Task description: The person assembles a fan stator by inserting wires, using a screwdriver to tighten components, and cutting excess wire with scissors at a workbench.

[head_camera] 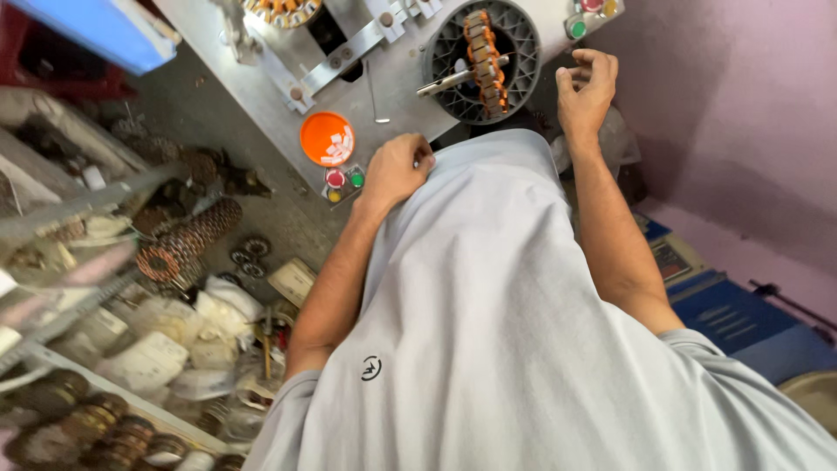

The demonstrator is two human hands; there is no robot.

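At bench edge, left hand [397, 170] is seen curled into a loose fist, touching the grey shirt [488, 288]; whether anything is pinched cannot be told. Right hand [586, 83] is held with fingers spread and curled, empty, just beside the round dark slotted fixture [523, 35]. Wound stator [486, 61], orange-insulated with copper coils, is seated on edge in that fixture, crossed by a metal bar [453, 80]. Judged heavy and rigid, with windings easily nicked: best gripped by the laminated rim, not the coils. Nearby: orange dish [326, 138] of white slips, button cluster [343, 180], stacked cores [187, 235] on floor. Bar and fixture spokes are judged to obstruct access.
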